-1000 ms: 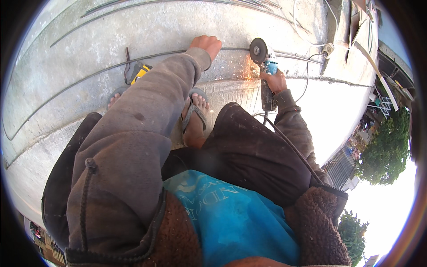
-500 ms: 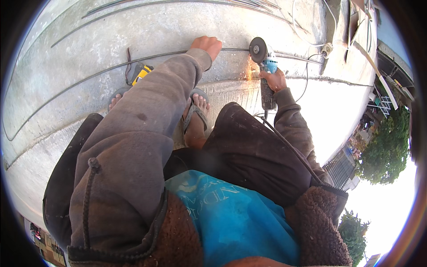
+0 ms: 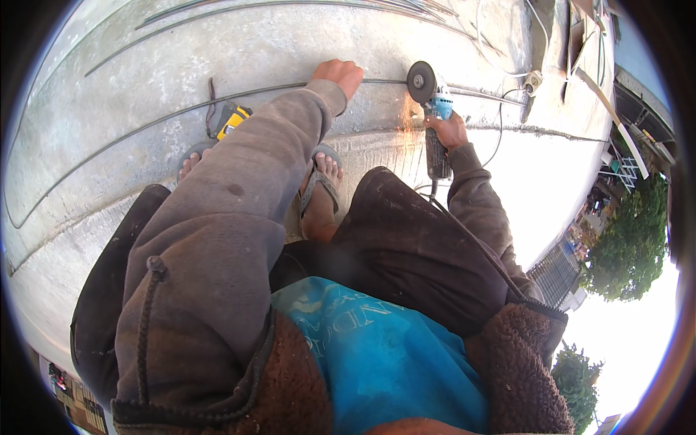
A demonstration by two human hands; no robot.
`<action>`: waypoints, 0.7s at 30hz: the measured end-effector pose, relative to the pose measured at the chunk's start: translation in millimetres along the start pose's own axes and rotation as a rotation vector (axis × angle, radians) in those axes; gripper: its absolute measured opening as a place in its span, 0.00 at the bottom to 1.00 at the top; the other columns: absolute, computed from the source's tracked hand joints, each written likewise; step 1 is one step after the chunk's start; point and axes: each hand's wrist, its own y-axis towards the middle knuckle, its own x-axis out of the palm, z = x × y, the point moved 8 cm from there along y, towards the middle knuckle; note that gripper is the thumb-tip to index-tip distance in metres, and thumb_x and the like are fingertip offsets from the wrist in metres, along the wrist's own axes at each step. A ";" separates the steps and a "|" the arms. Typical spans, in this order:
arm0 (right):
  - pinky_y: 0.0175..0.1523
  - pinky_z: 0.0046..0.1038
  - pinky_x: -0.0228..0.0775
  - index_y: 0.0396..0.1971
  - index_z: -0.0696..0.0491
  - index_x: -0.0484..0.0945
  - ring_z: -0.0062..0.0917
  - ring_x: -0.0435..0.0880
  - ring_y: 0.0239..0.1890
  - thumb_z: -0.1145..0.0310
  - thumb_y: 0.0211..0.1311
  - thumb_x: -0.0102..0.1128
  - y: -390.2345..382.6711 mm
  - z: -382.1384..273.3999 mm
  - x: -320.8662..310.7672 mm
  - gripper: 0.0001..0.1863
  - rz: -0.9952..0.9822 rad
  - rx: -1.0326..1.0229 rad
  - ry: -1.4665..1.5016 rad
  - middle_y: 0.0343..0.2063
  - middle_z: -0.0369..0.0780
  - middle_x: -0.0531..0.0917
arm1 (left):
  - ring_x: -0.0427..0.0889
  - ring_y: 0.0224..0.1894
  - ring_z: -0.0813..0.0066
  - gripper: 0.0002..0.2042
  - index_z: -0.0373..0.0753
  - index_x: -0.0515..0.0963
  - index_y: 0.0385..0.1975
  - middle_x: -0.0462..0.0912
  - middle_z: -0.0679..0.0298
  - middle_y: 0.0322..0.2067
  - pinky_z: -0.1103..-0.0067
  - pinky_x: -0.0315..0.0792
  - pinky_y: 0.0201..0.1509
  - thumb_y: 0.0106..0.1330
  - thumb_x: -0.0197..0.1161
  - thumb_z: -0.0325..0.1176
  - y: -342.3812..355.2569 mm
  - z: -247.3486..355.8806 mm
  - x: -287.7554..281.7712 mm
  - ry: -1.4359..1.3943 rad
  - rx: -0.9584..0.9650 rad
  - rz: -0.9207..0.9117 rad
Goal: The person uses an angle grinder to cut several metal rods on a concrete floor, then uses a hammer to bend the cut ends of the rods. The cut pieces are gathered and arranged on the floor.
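Observation:
My right hand (image 3: 449,130) is wrapped round an angle grinder (image 3: 437,156), with a teal head and a dark body. Its dark disc (image 3: 420,81) meets a long thin steel rod (image 3: 384,80) lying across the concrete. Orange sparks (image 3: 407,116) spray down from the disc toward me. To the left of the disc, my left hand (image 3: 338,75) is closed in a fist on the same rod, which runs out on both sides of it. The rod curves away to the far left.
A yellow and black tape measure (image 3: 230,119) lies by my sandalled left foot. More rods (image 3: 290,6) lie along the far side of the concrete slab (image 3: 167,58). A white cable (image 3: 480,36) and the grinder's cord (image 3: 500,127) run at the right, near a drop at the slab's edge.
Both hands and the grinder hold nearly the same place. The spark stream looks thinner and a little fainter than before.

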 end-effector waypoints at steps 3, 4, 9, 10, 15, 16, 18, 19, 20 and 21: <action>0.47 0.34 0.75 0.47 0.59 0.79 0.36 0.85 0.40 0.59 0.42 0.69 -2.6 -2.2 -0.7 0.30 0.019 -0.048 0.005 0.38 0.48 0.85 | 0.85 0.43 0.53 0.08 0.34 0.83 0.34 0.84 0.51 0.39 0.67 0.80 0.44 0.61 0.56 0.24 -0.1 -0.6 0.2 -0.008 0.002 0.009; 0.47 0.34 0.75 0.47 0.59 0.80 0.36 0.85 0.40 0.59 0.42 0.70 -2.9 -3.4 -0.8 0.30 0.019 -0.045 0.015 0.38 0.48 0.85 | 0.85 0.43 0.54 0.08 0.34 0.83 0.34 0.84 0.51 0.39 0.67 0.80 0.44 0.61 0.56 0.24 0.1 -1.1 1.6 0.000 0.006 0.015; 0.47 0.35 0.76 0.47 0.60 0.80 0.36 0.85 0.40 0.59 0.41 0.70 1.6 -3.6 0.0 0.30 0.021 -0.075 -0.019 0.38 0.49 0.85 | 0.85 0.43 0.54 0.08 0.35 0.83 0.35 0.85 0.51 0.39 0.67 0.80 0.44 0.61 0.56 0.24 1.7 -0.4 3.0 0.008 -0.003 -0.010; 0.47 0.35 0.76 0.47 0.60 0.80 0.36 0.85 0.40 0.59 0.41 0.70 0.2 -2.6 0.0 0.31 0.020 -0.052 -0.012 0.38 0.49 0.85 | 0.85 0.43 0.54 0.08 0.35 0.83 0.35 0.84 0.51 0.39 0.67 0.80 0.44 0.61 0.56 0.24 2.1 -0.6 3.9 -0.002 -0.005 -0.006; 0.48 0.34 0.76 0.46 0.61 0.80 0.35 0.85 0.41 0.59 0.41 0.70 -13.6 -6.9 2.2 0.30 0.000 0.003 -0.030 0.38 0.49 0.85 | 0.85 0.43 0.54 0.08 0.34 0.83 0.34 0.84 0.50 0.39 0.67 0.80 0.44 0.60 0.56 0.24 -0.4 -2.1 4.1 0.009 -0.004 0.000; 0.48 0.34 0.75 0.46 0.62 0.80 0.35 0.85 0.41 0.60 0.41 0.70 -14.2 -5.2 2.5 0.30 0.005 -0.002 0.007 0.38 0.48 0.85 | 0.85 0.43 0.53 0.08 0.34 0.83 0.34 0.84 0.50 0.39 0.66 0.80 0.44 0.60 0.56 0.24 0.1 -2.5 4.7 0.007 -0.003 0.001; 0.47 0.33 0.75 0.46 0.62 0.80 0.34 0.84 0.40 0.60 0.42 0.70 -15.0 6.8 3.7 0.30 0.025 -0.005 0.087 0.38 0.48 0.85 | 0.85 0.43 0.54 0.08 0.35 0.83 0.35 0.84 0.51 0.40 0.66 0.79 0.45 0.61 0.56 0.24 2.9 -2.3 7.9 0.008 0.000 -0.015; 0.43 0.33 0.75 0.43 0.63 0.80 0.32 0.84 0.36 0.63 0.44 0.69 -13.5 17.0 3.4 0.25 0.040 0.001 0.168 0.35 0.46 0.85 | 0.84 0.45 0.54 0.08 0.35 0.83 0.36 0.84 0.52 0.41 0.66 0.79 0.46 0.62 0.56 0.25 4.8 -2.0 10.7 0.011 0.001 -0.031; 0.38 0.32 0.76 0.39 0.63 0.80 0.31 0.83 0.31 0.65 0.46 0.67 -10.8 27.5 2.7 0.21 0.056 0.008 0.250 0.31 0.45 0.84 | 0.84 0.46 0.54 0.08 0.36 0.83 0.37 0.84 0.53 0.42 0.66 0.79 0.47 0.63 0.57 0.26 6.7 -2.2 13.9 0.016 0.003 -0.048; 0.34 0.31 0.76 0.36 0.63 0.80 0.29 0.83 0.27 0.68 0.48 0.66 -6.8 26.4 1.6 0.17 0.069 0.002 0.335 0.28 0.44 0.84 | 0.83 0.46 0.55 0.09 0.37 0.83 0.38 0.84 0.55 0.42 0.66 0.78 0.48 0.64 0.57 0.28 8.9 -9.1 13.9 0.005 -0.005 -0.041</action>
